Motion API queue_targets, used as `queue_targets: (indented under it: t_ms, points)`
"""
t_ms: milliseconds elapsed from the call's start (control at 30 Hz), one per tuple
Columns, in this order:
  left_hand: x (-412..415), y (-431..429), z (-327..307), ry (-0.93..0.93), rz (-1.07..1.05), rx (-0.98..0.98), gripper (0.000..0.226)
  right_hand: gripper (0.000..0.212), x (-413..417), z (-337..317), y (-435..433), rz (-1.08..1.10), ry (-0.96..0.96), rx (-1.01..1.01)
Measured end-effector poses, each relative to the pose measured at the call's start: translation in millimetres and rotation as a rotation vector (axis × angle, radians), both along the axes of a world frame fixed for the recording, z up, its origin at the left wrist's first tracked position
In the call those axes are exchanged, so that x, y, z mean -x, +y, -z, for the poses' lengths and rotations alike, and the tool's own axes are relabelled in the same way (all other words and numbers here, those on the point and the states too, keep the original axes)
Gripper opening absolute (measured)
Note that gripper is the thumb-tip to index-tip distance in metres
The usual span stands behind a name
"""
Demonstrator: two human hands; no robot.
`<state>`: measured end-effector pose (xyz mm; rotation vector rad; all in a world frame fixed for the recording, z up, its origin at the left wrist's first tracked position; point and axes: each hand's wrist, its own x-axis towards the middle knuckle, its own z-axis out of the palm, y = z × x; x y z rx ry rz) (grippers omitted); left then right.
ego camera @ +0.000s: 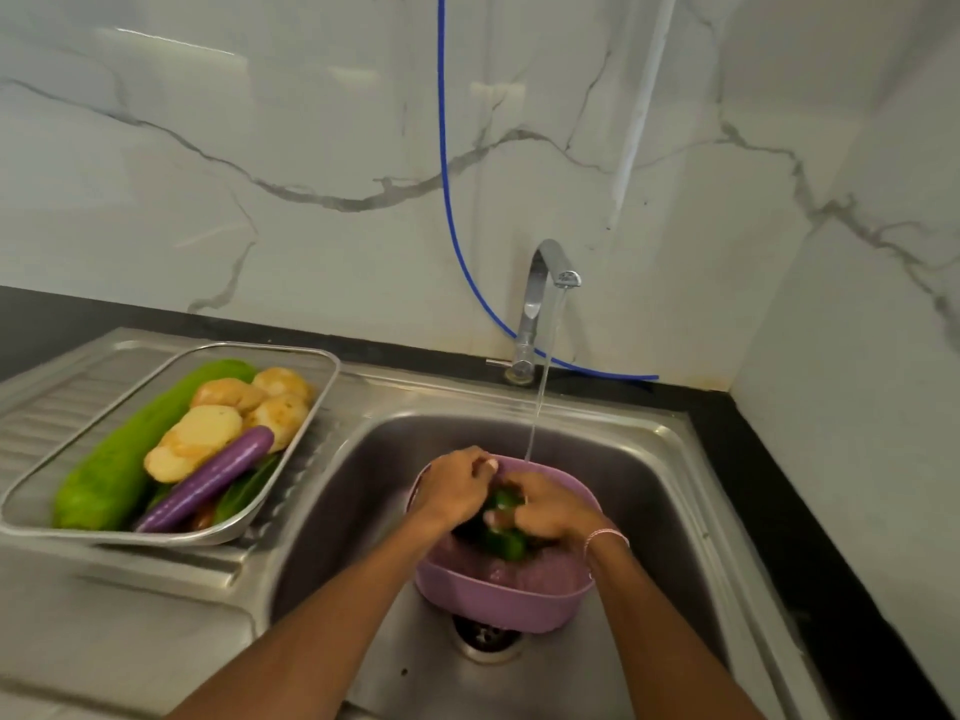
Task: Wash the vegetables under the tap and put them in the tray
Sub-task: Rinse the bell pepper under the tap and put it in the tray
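Note:
Both hands are inside a purple plastic basket [498, 600] standing in the steel sink [363, 485]. My left hand [452, 483] and my right hand [550, 511] close together around a green vegetable [503, 504], partly hidden by the fingers. Water runs from the chrome tap [540, 298] down onto the far rim of the basket. On the drainboard to the left lies a steel tray [311, 407] holding a long green gourd [109, 475], several potatoes [208, 433], a purple eggplant [208, 480] and green leaves.
A blue hose [444, 163] hangs down the marble wall and runs behind the tap. The sink drain [488, 641] lies just in front of the basket. A black counter [810, 511] borders the sink on the right, against a marble side wall.

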<state>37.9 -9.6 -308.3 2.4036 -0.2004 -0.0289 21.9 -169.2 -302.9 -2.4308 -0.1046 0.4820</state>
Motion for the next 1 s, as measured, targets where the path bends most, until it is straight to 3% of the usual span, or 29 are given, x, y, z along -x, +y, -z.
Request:
queue_targets:
  t_ms: [133, 233, 400, 533, 600, 767, 867, 1000]
  points:
    - [-3.8, -2.7, -1.7, 0.233, 0.095, 0.572, 0.027, 0.020, -7.4, -7.3, 1.5, 0.403, 0.008, -0.639]
    - [0.1, -6.0, -6.3, 0.293, 0.132, 0.797, 0.038, 0.023, -9.6, -9.3, 4.4, 0.496, -0.074, -0.732]
    - [8.4, -10.6, -8.9, 0.242, 0.305, 0.721, 0.055, 0.024, -6.8, -9.7, 4.4, 0.649, -0.105, -0.829]
    - [8.9, -20.2, -9.2, 0.299, 0.328, 0.768, 0.064, 0.028, -4.6, -11.8, 8.5, 0.697, -0.032, -0.902]
    - [7.2, -21.5, -4.6, 0.234, 0.324, 0.729, 0.068, 0.029, -2.6, -15.3, 10.2, 0.672, 0.027, -0.993]
    - [4.2, -19.0, -1.0, 0.131, 0.209, 0.738, 0.045, 0.032, 6.0, -25.7, 4.2, 0.484, 0.228, -1.262]
    - [2.4, -16.6, 0.9, 0.123, 0.183, 0.731, 0.032, 0.030, 9.5, -26.0, 5.2, 0.454, 0.247, -1.228]
    - [5.8, -14.5, -1.7, 0.142, 0.241, 0.703, 0.037, 0.023, 8.1, -25.4, 9.7, 0.518, 0.154, -1.100]
